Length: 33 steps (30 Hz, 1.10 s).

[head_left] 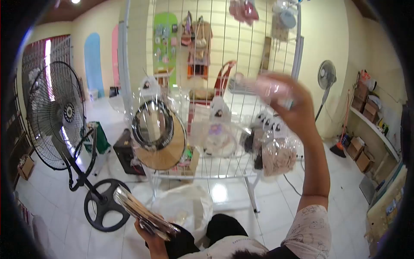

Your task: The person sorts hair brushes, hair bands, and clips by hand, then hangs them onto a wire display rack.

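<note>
My right hand [295, 108] is raised to the white wire rack [224, 52] and grips a clear plastic packet [267, 86] up against its bars. Down near my lap, my left hand [151, 233] holds a fanned stack of flat packets [140, 211]. Packaged goods hang on the rack: a tan visor hat in clear wrap [158, 136], a pale packet with a purple print [215, 136], and several bagged items with black-and-white header cards [276, 151] just below my right hand.
A large black floor fan [56, 116] on a round base [105, 203] stands at the left. A clear plastic bag [185, 207] lies on the white tiles under the rack. A pedestal fan [326, 77], a broom and shelves with boxes [364, 108] are at the right.
</note>
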Each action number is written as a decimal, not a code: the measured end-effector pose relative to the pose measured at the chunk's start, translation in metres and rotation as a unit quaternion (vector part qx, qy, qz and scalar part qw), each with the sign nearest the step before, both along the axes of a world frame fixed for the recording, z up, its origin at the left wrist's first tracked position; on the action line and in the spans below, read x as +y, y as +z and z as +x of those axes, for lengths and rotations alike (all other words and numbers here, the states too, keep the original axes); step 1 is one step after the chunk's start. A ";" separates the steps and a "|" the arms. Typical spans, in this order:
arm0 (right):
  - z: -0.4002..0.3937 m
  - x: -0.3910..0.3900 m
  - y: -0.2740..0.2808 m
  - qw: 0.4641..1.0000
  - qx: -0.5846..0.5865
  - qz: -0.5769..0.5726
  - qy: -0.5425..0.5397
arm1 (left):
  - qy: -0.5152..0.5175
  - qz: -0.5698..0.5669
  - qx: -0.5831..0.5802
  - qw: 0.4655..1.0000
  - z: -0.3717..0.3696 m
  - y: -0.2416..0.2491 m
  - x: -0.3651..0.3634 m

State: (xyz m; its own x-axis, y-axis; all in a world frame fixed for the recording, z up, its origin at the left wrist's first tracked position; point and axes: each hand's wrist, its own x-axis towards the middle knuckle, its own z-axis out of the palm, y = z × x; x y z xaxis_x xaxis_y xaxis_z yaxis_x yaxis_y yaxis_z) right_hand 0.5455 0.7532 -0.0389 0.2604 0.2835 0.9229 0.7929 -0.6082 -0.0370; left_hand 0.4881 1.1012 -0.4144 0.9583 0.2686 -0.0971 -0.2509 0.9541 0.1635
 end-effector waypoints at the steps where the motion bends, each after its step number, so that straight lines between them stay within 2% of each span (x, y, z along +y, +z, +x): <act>1: 0.008 -0.003 0.029 0.980 -0.174 -0.053 -0.074 | -0.009 0.000 -0.004 1.000 0.000 0.000 0.000; 2: 0.014 -0.002 0.054 0.955 -0.260 -0.057 -0.130 | -0.016 0.001 -0.008 1.000 0.000 -0.002 -0.001; 3: 0.030 -0.007 0.080 0.939 -0.319 -0.032 -0.122 | -0.024 0.017 -0.034 0.999 0.001 -0.004 0.000; 5: 0.048 -0.008 0.115 0.946 -0.313 0.060 -0.068 | -0.039 0.053 -0.084 0.994 0.006 -0.014 0.001; 8: 0.075 -0.014 0.150 0.940 -0.305 0.146 -0.045 | -0.045 0.088 -0.089 0.991 0.022 -0.052 0.019; 10: 0.091 -0.022 0.168 0.952 -0.237 0.183 0.067 | 0.020 0.083 0.043 0.995 0.037 -0.113 0.033; 11: 0.097 -0.026 0.177 0.952 -0.200 0.198 0.121 | 0.051 0.080 0.109 0.990 0.046 -0.127 0.036; 12: 0.097 -0.028 0.184 0.947 -0.185 0.218 0.144 | 0.020 0.024 0.131 0.991 0.041 -0.100 0.036; 15: 0.093 -0.027 0.199 0.946 -0.106 0.265 0.155 | 0.023 0.030 0.173 0.984 0.025 -0.053 0.019; 16: 0.092 -0.025 0.203 0.941 -0.072 0.264 0.201 | 0.025 0.030 0.134 0.990 0.028 -0.065 0.025; 19: 0.110 -0.030 0.224 0.897 -0.024 0.268 0.350 | -0.081 -0.059 -0.004 0.995 0.025 -0.059 0.025; 20: 0.112 -0.030 0.230 0.891 -0.020 0.261 0.370 | -0.091 -0.039 -0.086 0.991 0.023 -0.058 0.021; 23: 0.114 -0.026 0.239 0.898 -0.005 0.251 0.361 | 0.016 0.052 0.160 0.986 0.021 -0.047 0.014; 29: 0.115 -0.017 0.235 0.964 -0.068 0.174 0.190 | -0.016 -0.014 0.140 0.990 0.036 -0.093 0.030; 32: 0.124 -0.019 0.231 0.974 -0.200 0.105 -0.006 | -0.008 -0.019 0.139 0.990 0.015 -0.042 0.015; 33: 0.124 -0.018 0.229 0.968 -0.230 0.097 -0.024 | -0.016 -0.013 0.132 0.991 0.015 -0.044 0.017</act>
State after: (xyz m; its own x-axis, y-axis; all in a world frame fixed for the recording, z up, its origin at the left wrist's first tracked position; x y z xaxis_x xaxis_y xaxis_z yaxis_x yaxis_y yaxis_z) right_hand 0.6697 0.7353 0.1899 -0.1830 0.0918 0.9788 0.7232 -0.6619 0.1973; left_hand 0.5034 1.1177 -0.4584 0.9069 0.2322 -0.3516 -0.1716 0.9656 0.1951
